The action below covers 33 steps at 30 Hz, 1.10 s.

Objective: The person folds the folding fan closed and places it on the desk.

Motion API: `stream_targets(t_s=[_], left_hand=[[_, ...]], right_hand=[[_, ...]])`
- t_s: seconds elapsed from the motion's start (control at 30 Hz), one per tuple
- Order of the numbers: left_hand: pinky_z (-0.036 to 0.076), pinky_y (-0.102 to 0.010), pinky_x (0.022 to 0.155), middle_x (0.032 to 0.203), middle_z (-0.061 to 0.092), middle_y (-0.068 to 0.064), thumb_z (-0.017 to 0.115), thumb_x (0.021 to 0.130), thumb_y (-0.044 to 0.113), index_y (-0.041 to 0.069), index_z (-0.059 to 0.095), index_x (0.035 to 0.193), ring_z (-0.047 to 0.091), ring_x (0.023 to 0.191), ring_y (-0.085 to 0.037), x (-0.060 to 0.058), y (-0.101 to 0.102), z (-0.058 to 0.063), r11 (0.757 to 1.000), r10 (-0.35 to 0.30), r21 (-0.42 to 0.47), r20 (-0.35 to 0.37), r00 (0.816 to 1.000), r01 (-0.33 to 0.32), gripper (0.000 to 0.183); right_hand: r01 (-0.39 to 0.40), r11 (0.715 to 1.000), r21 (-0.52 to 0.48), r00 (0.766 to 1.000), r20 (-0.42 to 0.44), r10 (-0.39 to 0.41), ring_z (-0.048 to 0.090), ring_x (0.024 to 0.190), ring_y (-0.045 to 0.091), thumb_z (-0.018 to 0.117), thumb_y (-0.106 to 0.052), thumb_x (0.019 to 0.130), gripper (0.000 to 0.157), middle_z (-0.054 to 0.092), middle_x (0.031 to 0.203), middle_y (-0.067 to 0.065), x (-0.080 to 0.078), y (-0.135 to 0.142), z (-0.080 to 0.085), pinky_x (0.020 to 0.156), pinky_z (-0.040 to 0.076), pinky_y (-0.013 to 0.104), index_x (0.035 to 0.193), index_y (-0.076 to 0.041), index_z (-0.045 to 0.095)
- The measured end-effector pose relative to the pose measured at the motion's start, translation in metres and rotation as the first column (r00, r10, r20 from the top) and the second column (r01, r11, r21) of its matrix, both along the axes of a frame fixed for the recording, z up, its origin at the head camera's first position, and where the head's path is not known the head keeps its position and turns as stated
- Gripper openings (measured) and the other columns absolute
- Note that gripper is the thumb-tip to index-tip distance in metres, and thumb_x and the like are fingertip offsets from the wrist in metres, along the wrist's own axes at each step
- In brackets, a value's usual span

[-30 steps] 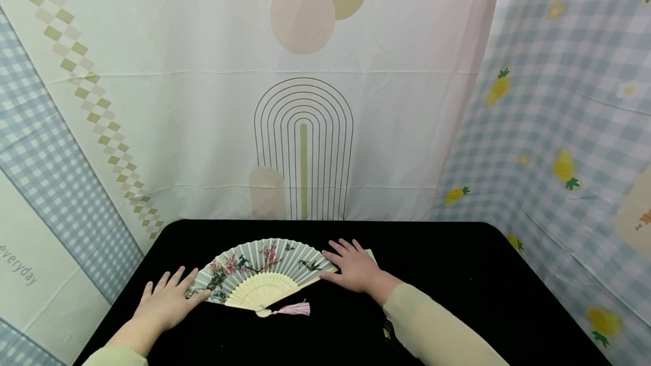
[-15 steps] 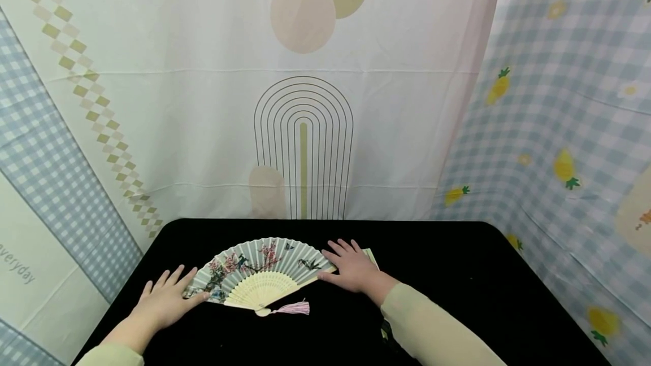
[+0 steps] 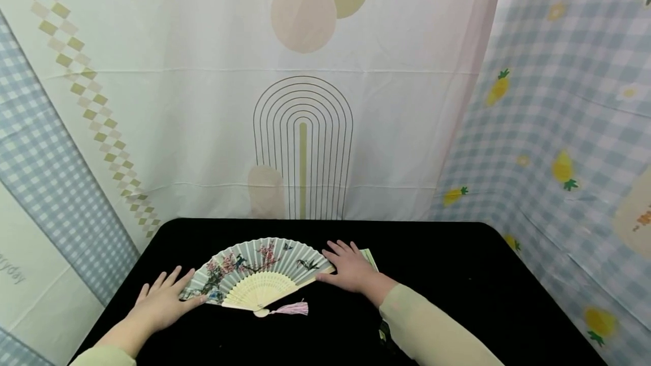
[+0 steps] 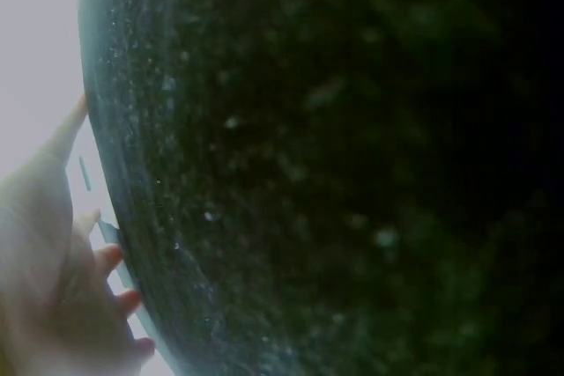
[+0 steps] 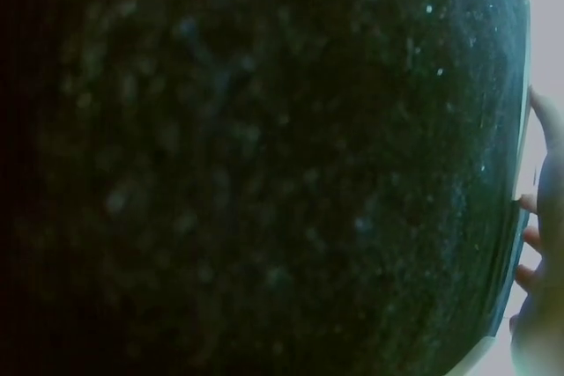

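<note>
Pale-grey pleated folding fan (image 3: 259,278) with pink blossom print, spread wide on black tabletop (image 3: 447,281), between left hand (image 3: 161,301) and right hand (image 3: 353,268). At left end: left hand, fingers straight and spread apart, thumb over lower left edge. At right end: right hand, fingers likewise straight and apart, fingertips and thumb at the end, covering its corner. Contact pressure: cannot tell. In both wrist views, mostly dark blurred surface, fingers at outer border, grip detail unclear.

Around: pink tassel (image 3: 292,308) tied at fan's pivot, trailing flat to the right, just below fan's right half, apart from both hands. Pale green-edged item (image 3: 370,259) poking out behind right hand, mostly hidden by it, kind unclear. Pale green right sleeve (image 3: 437,323), matching left sleeve (image 3: 104,356). White curtain (image 3: 203,129) with line arches behind tabletop; blue-and-white pineapple gingham (image 3: 554,95) at right. Over the fan: both hands, at the two ends; middle fully visible.

Orientation: pivot toward near side of tabletop, curved rim toward white curtain. Long axis left to right, slightly slanted: left end nearer, right end farther. Cream ribs fanning out from pivot.
</note>
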<state>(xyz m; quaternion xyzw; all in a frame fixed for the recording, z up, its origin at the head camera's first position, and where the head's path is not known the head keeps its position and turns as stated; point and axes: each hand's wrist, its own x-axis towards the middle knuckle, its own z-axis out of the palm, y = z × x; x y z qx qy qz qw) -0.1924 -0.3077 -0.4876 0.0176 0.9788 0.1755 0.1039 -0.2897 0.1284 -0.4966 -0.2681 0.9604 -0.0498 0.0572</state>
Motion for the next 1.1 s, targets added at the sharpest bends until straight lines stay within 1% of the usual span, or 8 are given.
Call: stream_targets(t_s=[0.17,0.27,0.4,0.5,0.63,0.77,0.9,1.1], left_hand=[[0.0,-0.081,0.101,0.156,0.013,-0.035,0.051,0.087,0.074,0.002,0.03,0.154,0.004,0.137,-0.063,0.0,-0.002,0.0,0.999,0.015,0.034,0.013,1.0,-0.015,0.101],[-0.002,-0.081,0.101,0.156,0.011,-0.035,0.052,0.087,0.074,0.002,0.029,0.155,0.001,0.137,-0.063,0.0,-0.002,0.0,0.998,0.026,0.058,0.022,0.999,-0.027,0.102],[-0.003,-0.081,0.101,0.156,0.008,-0.036,0.055,0.086,0.073,0.001,0.027,0.155,-0.001,0.136,-0.064,0.0,-0.002,-0.001,0.994,0.036,0.1,0.042,0.998,-0.04,0.104],[-0.003,-0.08,0.101,0.155,0.007,-0.036,0.057,0.084,0.073,0.0,0.027,0.155,-0.002,0.135,-0.065,0.0,-0.001,-0.001,0.991,0.044,0.121,0.059,0.997,-0.051,0.106],[-0.003,-0.08,0.102,0.155,0.004,-0.036,0.059,0.083,0.073,0.0,0.025,0.155,-0.004,0.136,-0.064,-0.001,0.002,0.002,0.987,0.06,0.143,0.081,0.995,-0.071,0.108],[-0.003,-0.08,0.102,0.155,0.003,-0.037,0.06,0.083,0.071,0.0,0.025,0.154,-0.005,0.136,-0.064,0.001,0.004,0.004,0.983,0.068,0.163,0.078,0.995,-0.08,0.107],[-0.002,-0.08,0.102,0.154,0.004,-0.038,0.062,0.085,0.068,0.0,0.026,0.154,-0.004,0.136,-0.064,0.003,0.006,0.005,0.982,0.071,0.173,0.058,0.996,-0.08,0.104],[-0.003,-0.08,0.102,0.154,0.003,-0.038,0.063,0.084,0.068,0.0,0.026,0.154,-0.005,0.136,-0.064,0.003,0.005,0.003,0.977,0.078,0.194,0.062,0.995,-0.088,0.104]], right_hand=[[0.027,0.999,-0.046,0.999,0.022,-0.026,0.024,0.148,0.03,0.047,-0.073,0.091,0.079,0.03,0.16,0.005,0.001,-0.003,0.002,0.119,0.015,0.057,0.151,-0.021,0.045],[0.028,0.997,-0.072,0.999,0.022,-0.027,0.025,0.147,0.032,0.049,-0.071,0.091,0.079,0.031,0.16,0.007,0.001,-0.004,0.003,0.118,0.015,0.058,0.15,-0.019,0.046],[0.034,0.993,-0.117,0.999,0.042,-0.029,0.027,0.146,0.035,0.052,-0.07,0.091,0.079,0.033,0.158,0.011,0.002,-0.004,0.003,0.117,0.015,0.061,0.148,-0.016,0.049],[0.052,0.99,-0.129,0.997,0.068,-0.043,0.027,0.146,0.035,0.054,-0.068,0.091,0.078,0.033,0.159,0.011,0.003,-0.004,0.004,0.117,0.015,0.061,0.148,-0.016,0.049],[0.084,0.988,-0.133,0.993,0.093,-0.072,0.026,0.146,0.034,0.055,-0.066,0.091,0.076,0.031,0.159,0.01,0.004,-0.005,0.005,0.118,0.013,0.061,0.148,-0.017,0.049],[0.108,0.984,-0.144,0.991,0.094,-0.095,0.027,0.146,0.034,0.058,-0.064,0.091,0.074,0.033,0.159,0.01,0.006,-0.007,0.006,0.118,0.013,0.06,0.146,-0.016,0.051],[0.131,0.981,-0.144,0.989,0.08,-0.121,0.029,0.145,0.033,0.06,-0.065,0.09,0.074,0.034,0.158,0.01,0.008,-0.009,0.006,0.118,0.013,0.06,0.144,-0.015,0.054],[0.159,0.975,-0.155,0.985,0.094,-0.146,0.032,0.144,0.031,0.062,-0.064,0.088,0.073,0.037,0.156,0.01,0.009,-0.011,0.007,0.118,0.014,0.059,0.141,-0.014,0.057]])
